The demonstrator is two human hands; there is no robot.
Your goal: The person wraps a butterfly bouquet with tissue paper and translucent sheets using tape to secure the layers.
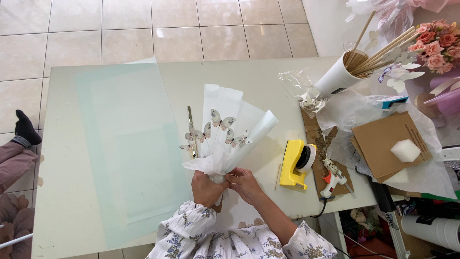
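At the near edge of a pale tabletop [268, 81], two hands meet around the gathered base of a small bouquet [221, 139]. Left hand [206, 188] is closed in a fist around the bunched white paper at the bottom; right hand [245, 183] sits just beside it, its fingers [233, 178] curled and pinching the same gathered paper. Above the fingers, the bouquet fans upward and away: sheets of translucent white wrapping with several paper butterflies [220, 120] on thin sticks standing among them. Left of the fingers lie large sheets of pale green paper [129, 144], flat on the tabletop. Right of the fingers, near but not touching, stands a yellow tape dispenser [296, 164], and just beyond it a white glue gun [333, 178] rests on brown cardboard [383, 141]. Farther up and right, a white cup [338, 76] leans with wooden sticks [378, 52] poking out, beside pink flowers [438, 43].
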